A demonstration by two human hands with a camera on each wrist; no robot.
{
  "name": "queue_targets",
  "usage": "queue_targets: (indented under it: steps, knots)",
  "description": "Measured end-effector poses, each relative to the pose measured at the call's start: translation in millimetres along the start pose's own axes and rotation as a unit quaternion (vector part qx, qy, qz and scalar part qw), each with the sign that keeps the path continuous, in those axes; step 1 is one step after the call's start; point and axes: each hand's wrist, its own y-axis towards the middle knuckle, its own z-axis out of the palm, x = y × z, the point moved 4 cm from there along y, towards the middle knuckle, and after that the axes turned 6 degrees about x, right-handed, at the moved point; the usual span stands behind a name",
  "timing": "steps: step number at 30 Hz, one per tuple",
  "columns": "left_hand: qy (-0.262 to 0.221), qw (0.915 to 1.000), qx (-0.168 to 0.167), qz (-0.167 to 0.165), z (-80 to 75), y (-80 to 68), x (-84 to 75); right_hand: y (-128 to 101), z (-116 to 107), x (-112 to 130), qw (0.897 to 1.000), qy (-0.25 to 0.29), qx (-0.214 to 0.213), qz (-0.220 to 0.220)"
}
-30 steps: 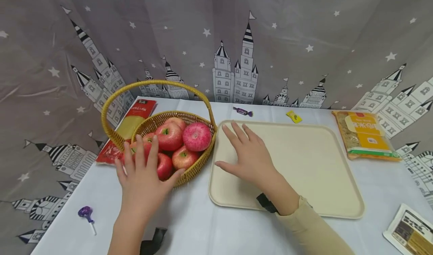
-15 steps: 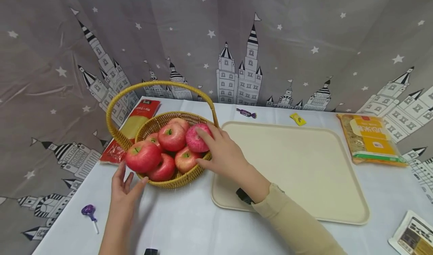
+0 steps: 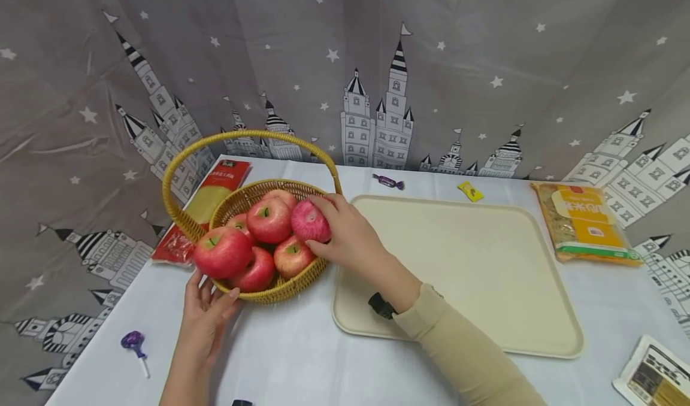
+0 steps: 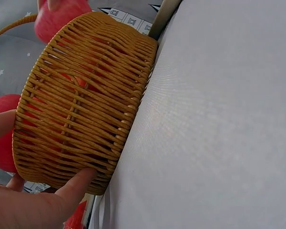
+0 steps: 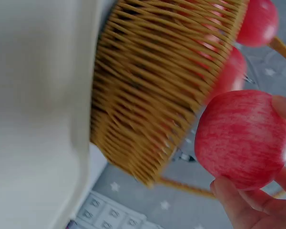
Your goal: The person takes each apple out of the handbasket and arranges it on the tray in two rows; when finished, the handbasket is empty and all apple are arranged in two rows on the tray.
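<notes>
A grey curtain printed with white stars and castle towers (image 3: 377, 112) hangs behind a white-clothed tabletop (image 3: 302, 358). The landmark here is the round woven wicker basket with a hoop handle (image 3: 291, 283), heaped with red apples (image 3: 268, 219). The right hand (image 3: 347, 238) reaches over the basket's right rim, its fingers (image 5: 238, 200) curled round a pinkish-red streaked apple (image 3: 311, 221), which sits at the right of the heap, just above the rim. The left hand (image 3: 205, 316) is at the basket's near-left side, fingers (image 4: 76, 183) spread and pressed against the woven wall, right under a big red apple (image 3: 222, 252) that bulges over the rim. Just right of the basket lies a cream rounded-square plastic tray (image 3: 485, 262). Behind the basket to its left rests a red and yellow flat packet (image 3: 207, 202). Well beyond the tray is a yellow bag of noodles (image 3: 587, 226). Left of the basket, near the tabletop's edge, lies a purple lollipop (image 3: 133, 341).
</notes>
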Motion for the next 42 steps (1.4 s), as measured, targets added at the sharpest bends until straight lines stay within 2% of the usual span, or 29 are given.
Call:
queue_targets:
  steps: [5,8,10,12,15,17,21,25,28,32,42]
  knots:
    - [-0.003,1.0000,0.004,0.000,1.1,0.4,1.9,-27.1,-37.2,-9.4,0.998,0.037,-0.047,-0.014]
    - [-0.005,1.0000,0.002,-0.005,1.3,0.7,2.5,-49.0,-62.6,-27.5,0.996,0.045,-0.075,-0.016]
    - [-0.009,0.9999,-0.002,-0.007,1.1,0.6,2.4,-63.6,-78.7,-46.7,0.995,0.039,-0.091,-0.001]
    - [-0.012,0.9999,-0.004,-0.005,0.8,0.3,1.8,-77.7,-94.5,-72.1,0.994,0.033,-0.104,0.028]
    - [-0.015,0.9999,-0.003,0.000,0.8,0.1,1.4,-97.5,-117.4,-120.2,0.988,0.017,-0.120,0.094]
    - [-0.018,0.9998,-0.001,0.005,1.2,0.3,1.5,-110.7,-131.9,-154.4,0.982,0.013,-0.125,0.144]
    - [-0.016,0.9998,-0.007,0.001,0.5,0.2,2.7,-136.1,-152.1,-213.1,0.966,0.001,-0.106,0.236]
    - [-0.010,0.9997,-0.017,-0.011,-0.2,0.1,3.3,-155.4,-154.8,-252.5,0.952,0.003,-0.059,0.300]
    - [-0.005,0.9997,-0.019,-0.017,-0.2,0.4,3.7,-164.7,-150.5,-269.9,0.943,0.005,-0.031,0.333]
    - [-0.008,0.9997,-0.014,-0.017,-0.7,0.4,4.7,-169.1,-144.9,-279.8,0.936,0.004,-0.019,0.352]
    - [-0.012,0.9998,-0.010,-0.010,-1.4,1.5,6.1,-171.6,-143.5,-289.7,0.929,0.037,-0.011,0.367]
